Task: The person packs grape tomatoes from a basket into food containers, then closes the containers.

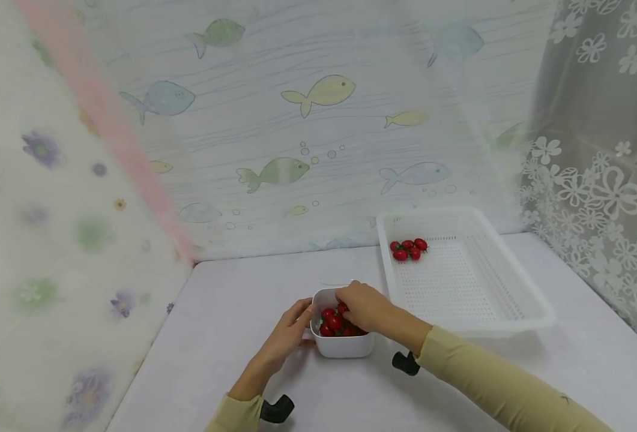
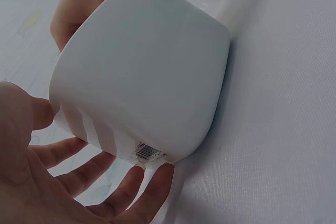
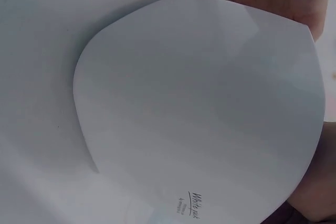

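White plastic tub (image 1: 343, 343) of red cherry tomatoes (image 1: 333, 322) sits on the table (image 1: 232, 312); the left hand (image 1: 288, 336) rests straight-fingered against its 9 o'clock side, while the right hand (image 1: 365, 307) dips curled fingers among the tomatoes. At 1 o'clock, a white basket (image 1: 513, 300) holds more tomatoes (image 1: 407, 248).

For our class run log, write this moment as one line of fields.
left hand: steadies white bowl | right hand: reaches into bowl's cherry tomatoes | basket: few tomatoes
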Motion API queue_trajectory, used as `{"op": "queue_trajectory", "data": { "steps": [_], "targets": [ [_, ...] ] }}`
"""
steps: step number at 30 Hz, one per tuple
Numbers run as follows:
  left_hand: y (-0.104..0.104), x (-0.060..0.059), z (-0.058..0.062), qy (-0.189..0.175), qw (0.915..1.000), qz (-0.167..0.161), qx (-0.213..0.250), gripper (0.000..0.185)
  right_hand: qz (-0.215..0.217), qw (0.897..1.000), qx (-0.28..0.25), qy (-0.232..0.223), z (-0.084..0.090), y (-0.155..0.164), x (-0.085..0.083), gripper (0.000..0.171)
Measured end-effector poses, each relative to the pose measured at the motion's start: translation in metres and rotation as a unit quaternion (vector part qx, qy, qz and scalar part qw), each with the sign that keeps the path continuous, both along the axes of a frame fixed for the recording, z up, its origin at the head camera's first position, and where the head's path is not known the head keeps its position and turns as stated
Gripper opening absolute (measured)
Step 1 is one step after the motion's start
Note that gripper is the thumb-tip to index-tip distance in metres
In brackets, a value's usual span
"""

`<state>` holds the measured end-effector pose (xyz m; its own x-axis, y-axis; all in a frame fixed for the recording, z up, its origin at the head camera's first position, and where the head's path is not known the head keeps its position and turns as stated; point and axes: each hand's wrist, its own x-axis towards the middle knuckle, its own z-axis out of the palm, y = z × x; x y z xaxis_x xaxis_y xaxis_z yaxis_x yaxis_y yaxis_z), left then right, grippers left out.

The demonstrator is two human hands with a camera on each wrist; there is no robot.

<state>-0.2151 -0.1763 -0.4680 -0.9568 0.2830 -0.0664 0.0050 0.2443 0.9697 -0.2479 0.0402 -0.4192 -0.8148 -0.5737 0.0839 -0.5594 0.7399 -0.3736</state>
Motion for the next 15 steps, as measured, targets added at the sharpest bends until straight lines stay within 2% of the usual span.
{"op": "queue_trajectory", "data": {
  "steps": [10, 15],
  "targets": [
    [0.001, 0.0, 0.002, -0.002, 1.0, 0.002, 0.0, 0.052, 0.014, 1.0, -0.004, -0.017, 0.011, 0.006, 0.003, 0.019],
    [0.001, 0.0, 0.001, -0.005, 1.0, 0.004, -0.002, 0.051, 0.031, 1.0, -0.001, -0.001, 0.023, 0.016, 0.009, 0.027]
  ]
}}
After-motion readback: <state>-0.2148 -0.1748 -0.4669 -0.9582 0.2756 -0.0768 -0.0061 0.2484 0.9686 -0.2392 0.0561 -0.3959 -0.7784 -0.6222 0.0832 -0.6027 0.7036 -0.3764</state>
